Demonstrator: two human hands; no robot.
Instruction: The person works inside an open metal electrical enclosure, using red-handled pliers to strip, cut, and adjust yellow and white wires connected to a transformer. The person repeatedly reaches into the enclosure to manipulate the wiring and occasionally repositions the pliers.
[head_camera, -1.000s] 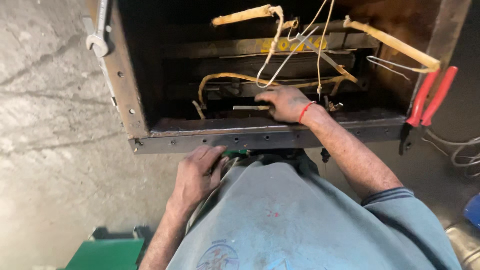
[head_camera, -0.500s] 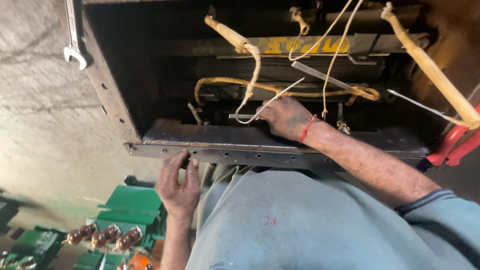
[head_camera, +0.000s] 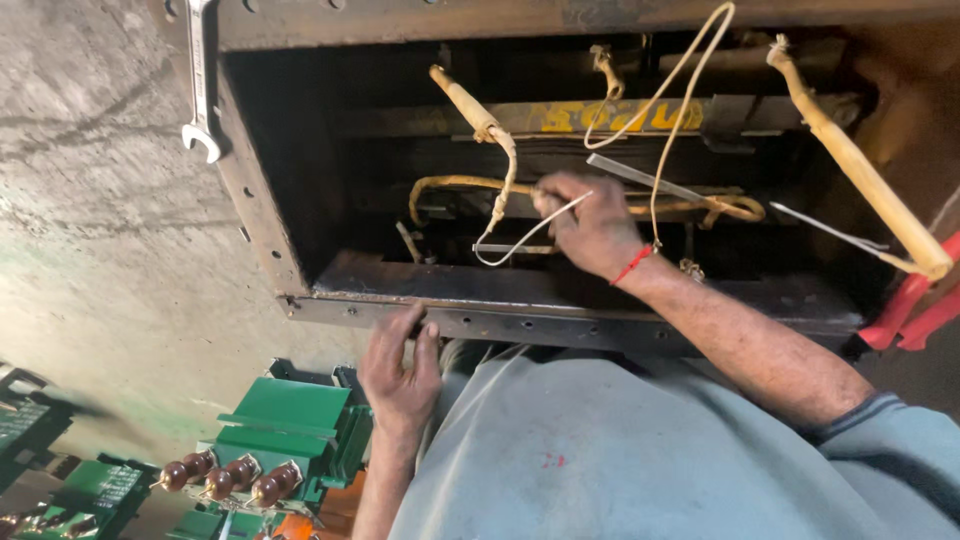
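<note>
Right hand (head_camera: 592, 232): reaching inside the rusty metal casing (head_camera: 262, 215), pinching a thin white wire (head_camera: 520, 240) looping just left of its fingers. Left hand (head_camera: 400, 372): gripping the casing's bolted front flange (head_camera: 560, 325). Spanner (head_camera: 201, 85): hanging well above the left hand. Green transformers (head_camera: 290, 430): sitting below it.

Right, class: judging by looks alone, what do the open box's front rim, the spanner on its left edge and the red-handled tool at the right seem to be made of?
Front rim: apparently steel, dull grey-brown, scuffed, with a row of punched holes; the left hand grips it.
Spanner: bright bare metal, probably steel, with a silvery sheen.
Red-handled tool: smooth red grips, likely plastic or rubber coating; its head is hidden.
</note>
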